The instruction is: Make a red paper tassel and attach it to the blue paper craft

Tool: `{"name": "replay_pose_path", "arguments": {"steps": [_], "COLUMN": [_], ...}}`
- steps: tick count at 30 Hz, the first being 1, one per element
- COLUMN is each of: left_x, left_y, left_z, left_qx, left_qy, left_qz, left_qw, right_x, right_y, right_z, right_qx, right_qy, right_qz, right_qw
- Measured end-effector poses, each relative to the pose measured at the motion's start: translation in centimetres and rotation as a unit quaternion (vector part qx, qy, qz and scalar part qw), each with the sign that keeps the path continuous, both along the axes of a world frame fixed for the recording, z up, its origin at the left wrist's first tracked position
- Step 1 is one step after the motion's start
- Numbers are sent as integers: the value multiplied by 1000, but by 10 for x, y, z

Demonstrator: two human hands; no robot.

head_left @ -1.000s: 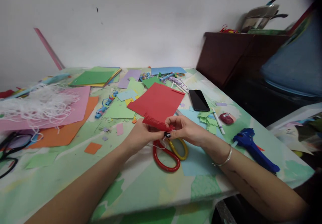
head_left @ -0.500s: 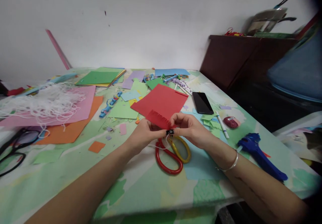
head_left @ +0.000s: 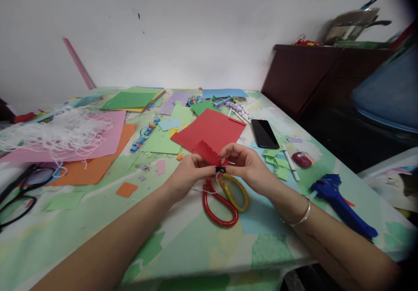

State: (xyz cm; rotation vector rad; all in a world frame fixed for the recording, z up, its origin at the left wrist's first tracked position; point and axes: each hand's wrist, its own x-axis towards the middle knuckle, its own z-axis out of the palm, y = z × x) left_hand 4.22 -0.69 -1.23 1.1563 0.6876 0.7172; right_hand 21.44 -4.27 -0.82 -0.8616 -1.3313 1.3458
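Observation:
Between my two hands is a red paper strip with a fringed edge, its right end bunched near my fingertips. My left hand is closed on the strip's lower left part. My right hand pinches the other end, and the thumbs meet at a small black piece whose kind I cannot make out. A white string hangs down below it. Under my hands lie scissors with one red and one yellow handle; their blades are hidden. Beyond the hands a red paper sheet lies flat.
A phone, a white marker, a dark red round object and a blue glue gun lie on the right. White string is heaped on pink paper at left, near black scissors. Green sheets are stacked behind.
The fringed red strip has tilted up slightly between my fingers. My hands stay in nearly the same place, and the whole view has shifted a little.

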Motion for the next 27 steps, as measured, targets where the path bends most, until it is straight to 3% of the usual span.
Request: {"name": "replay_pose_path", "arguments": {"steps": [19, 23, 27], "left_x": [3, 3, 1], "left_y": [0, 0, 1], "left_z": [-3, -2, -2], "left_qx": [-90, -79, -20], "left_qy": [-63, -50, -23], "left_qz": [22, 33, 47], "left_qw": [994, 995, 998], "right_x": [-2, -1, 1], "right_y": [-1, -1, -1], "right_z": [-3, -3, -2], "right_qx": [59, 54, 40], "right_qy": [6, -1, -25], "right_qz": [-29, -25, -37], "right_qw": [998, 998, 998]}}
